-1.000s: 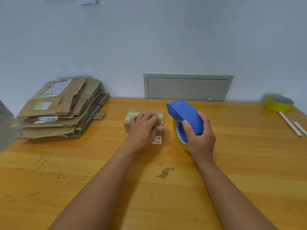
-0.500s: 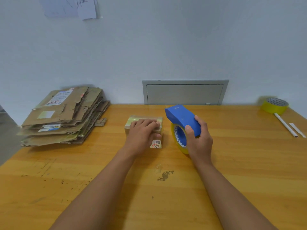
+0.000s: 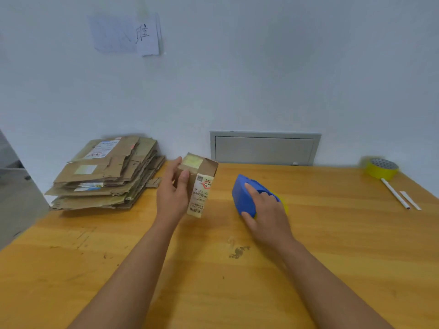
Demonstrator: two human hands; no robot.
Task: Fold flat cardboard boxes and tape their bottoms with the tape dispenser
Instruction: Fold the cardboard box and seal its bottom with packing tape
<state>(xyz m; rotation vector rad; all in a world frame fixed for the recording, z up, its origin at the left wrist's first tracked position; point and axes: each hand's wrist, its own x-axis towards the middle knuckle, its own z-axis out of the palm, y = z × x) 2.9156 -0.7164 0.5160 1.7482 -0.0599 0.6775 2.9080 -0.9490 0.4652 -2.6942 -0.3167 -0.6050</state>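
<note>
A small folded cardboard box point(image 3: 202, 184) with a white shipping label and yellowish tape is lifted off the wooden table point(image 3: 332, 233), tilted on end. My left hand point(image 3: 172, 195) grips it from the left side, thumb on the near face. The blue tape dispenser point(image 3: 247, 198) with its yellow roll lies low on the table right of the box. My right hand point(image 3: 266, 214) lies over its top with fingers curled round it.
A stack of flat cardboard boxes point(image 3: 104, 172) sits at the table's back left. A spare yellow tape roll point(image 3: 381, 168), a white pen point(image 3: 395, 193) and a white strip lie at the back right. A grey wall panel point(image 3: 264, 148) stands behind the table.
My left hand has lifted the box from lying flat and tipped it up. My right hand has lowered the dispenser onto the table and moved it right. The camera has tilted up.
</note>
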